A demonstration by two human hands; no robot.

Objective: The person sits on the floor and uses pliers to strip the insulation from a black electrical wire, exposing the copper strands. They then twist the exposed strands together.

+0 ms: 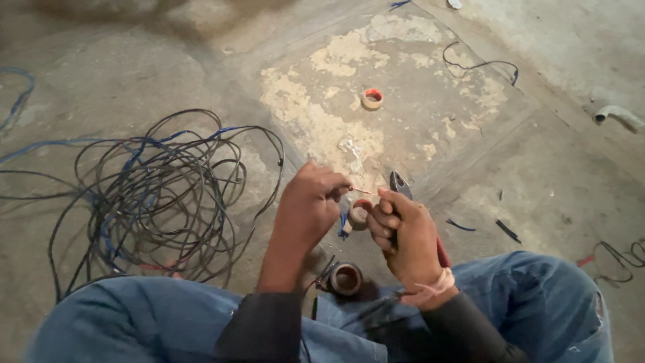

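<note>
Sprawling on the floor (pixel 470 154), a tangle of black and blue wire (pixel 154 195) lay left of the left hand (pixel 306 208), which pinched a thin, limp wire end (pixel 359 191), probably best gripped near its tip. Right of the tangle, the right hand (pixel 406 235) was closed around pliers (pixel 401 185), a small tape roll (pixel 359 215) between the hands.

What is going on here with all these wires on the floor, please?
A person sits on a concrete floor. The left hand pinches a thin wire end; the right hand holds pliers and a tape roll. Tangled black and blue cable lies to the left, another tape roll by the knees.
</note>
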